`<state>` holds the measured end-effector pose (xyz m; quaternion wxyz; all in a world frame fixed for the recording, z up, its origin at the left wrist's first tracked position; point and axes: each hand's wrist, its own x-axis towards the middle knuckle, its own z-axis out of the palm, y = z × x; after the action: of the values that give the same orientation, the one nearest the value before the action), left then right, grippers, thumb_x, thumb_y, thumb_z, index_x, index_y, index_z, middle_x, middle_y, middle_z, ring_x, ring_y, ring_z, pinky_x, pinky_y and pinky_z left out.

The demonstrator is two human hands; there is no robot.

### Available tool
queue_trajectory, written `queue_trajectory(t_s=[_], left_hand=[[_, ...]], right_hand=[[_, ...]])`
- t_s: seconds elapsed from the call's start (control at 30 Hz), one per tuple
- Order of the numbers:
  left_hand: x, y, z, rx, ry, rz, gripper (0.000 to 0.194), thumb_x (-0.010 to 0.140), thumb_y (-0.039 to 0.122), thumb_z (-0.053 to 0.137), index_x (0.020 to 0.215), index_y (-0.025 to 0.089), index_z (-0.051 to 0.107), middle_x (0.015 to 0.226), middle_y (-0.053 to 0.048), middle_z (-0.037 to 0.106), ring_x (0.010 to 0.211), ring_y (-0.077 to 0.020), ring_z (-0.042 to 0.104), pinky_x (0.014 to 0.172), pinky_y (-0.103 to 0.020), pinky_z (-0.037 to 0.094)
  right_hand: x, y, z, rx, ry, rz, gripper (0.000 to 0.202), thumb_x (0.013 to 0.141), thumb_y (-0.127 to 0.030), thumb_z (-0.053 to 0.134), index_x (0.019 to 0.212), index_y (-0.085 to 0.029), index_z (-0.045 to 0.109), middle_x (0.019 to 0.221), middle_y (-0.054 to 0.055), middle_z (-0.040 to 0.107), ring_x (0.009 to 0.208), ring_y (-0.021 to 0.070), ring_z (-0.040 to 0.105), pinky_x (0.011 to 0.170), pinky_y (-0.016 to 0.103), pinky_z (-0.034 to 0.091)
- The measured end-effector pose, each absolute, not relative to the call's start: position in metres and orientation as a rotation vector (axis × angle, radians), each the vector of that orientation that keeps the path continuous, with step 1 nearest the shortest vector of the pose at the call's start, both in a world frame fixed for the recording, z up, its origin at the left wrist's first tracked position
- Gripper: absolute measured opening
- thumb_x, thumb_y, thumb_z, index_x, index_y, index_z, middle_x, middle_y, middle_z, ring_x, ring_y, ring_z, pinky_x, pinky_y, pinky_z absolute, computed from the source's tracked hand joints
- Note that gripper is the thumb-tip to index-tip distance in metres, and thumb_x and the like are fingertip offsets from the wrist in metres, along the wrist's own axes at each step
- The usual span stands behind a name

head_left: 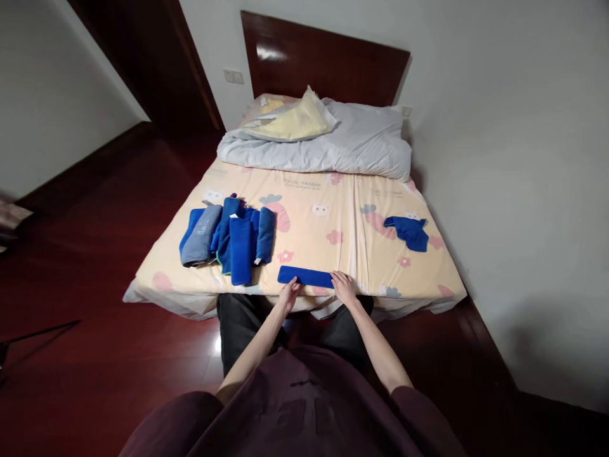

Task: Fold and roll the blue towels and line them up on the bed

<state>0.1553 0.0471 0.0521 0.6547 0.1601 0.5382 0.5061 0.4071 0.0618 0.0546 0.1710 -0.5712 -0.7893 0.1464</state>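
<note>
A blue towel [307, 276], folded into a long narrow strip, lies crosswise near the front edge of the bed. My left hand [289, 294] grips its near edge left of the middle, fingers curled and thumb on the cloth. At the strip's right end, my right hand [343, 287] is closed over the cloth, its fingers on top. To the left lies a group of folded and rolled towels, among them a grey towel [203, 235] and a flat blue one [240, 251]. Farther right is a crumpled blue cloth [410, 232].
The bed [318, 219] has a patterned yellow sheet and a dark wooden headboard [323, 60]. A bunched pale quilt [366, 143] with a yellow fold lies across its far end. A wall [518, 190] runs along the right; dark red floor [118, 266] lies to the left.
</note>
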Motion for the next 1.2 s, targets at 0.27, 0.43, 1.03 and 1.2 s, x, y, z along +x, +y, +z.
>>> queue_trajectory(t_s=[0.27,0.43,1.03,1.2], left_hand=[[0.164,0.065,0.061,0.166,1.245,1.387,0.027,0.083,0.042,0.075,0.095,0.022,0.06,0.078,-0.001,0.067,0.074,-0.014,0.068,0.079,-0.03,0.058],[0.151,0.077,0.082,0.207,1.249,1.386,0.039,0.087,0.039,0.07,0.121,0.021,0.062,0.119,-0.011,0.071,0.109,-0.0219,0.067,0.09,-0.034,0.057],[0.105,0.11,0.229,1.028,0.972,1.358,0.039,0.072,0.038,0.084,0.098,0.012,0.074,0.098,-0.012,0.075,0.093,-0.0248,0.069,0.088,-0.038,0.055],[0.097,0.107,0.249,1.253,1.096,1.329,0.036,0.068,0.039,0.085,0.088,0.012,0.073,0.085,-0.008,0.074,0.081,-0.022,0.068,0.077,-0.033,0.056]], right_hand=[[0.403,0.054,0.071,-1.64,-2.345,0.417,0.039,0.102,-0.036,0.048,0.138,-0.024,0.059,0.136,0.011,0.065,0.126,0.0285,0.056,0.106,0.046,0.038],[0.396,0.055,0.078,-1.592,-2.411,0.509,0.038,0.097,-0.041,0.059,0.132,-0.027,0.062,0.128,0.01,0.069,0.122,0.0277,0.059,0.104,0.043,0.04],[0.292,0.089,0.125,-1.401,-1.986,0.831,0.044,0.069,-0.034,0.082,0.107,-0.021,0.063,0.111,0.007,0.067,0.103,0.0232,0.063,0.092,0.037,0.053],[0.233,0.112,0.156,-1.273,-1.736,1.09,0.053,0.073,-0.036,0.082,0.119,-0.021,0.06,0.102,0.004,0.073,0.095,0.0216,0.067,0.081,0.035,0.057]])
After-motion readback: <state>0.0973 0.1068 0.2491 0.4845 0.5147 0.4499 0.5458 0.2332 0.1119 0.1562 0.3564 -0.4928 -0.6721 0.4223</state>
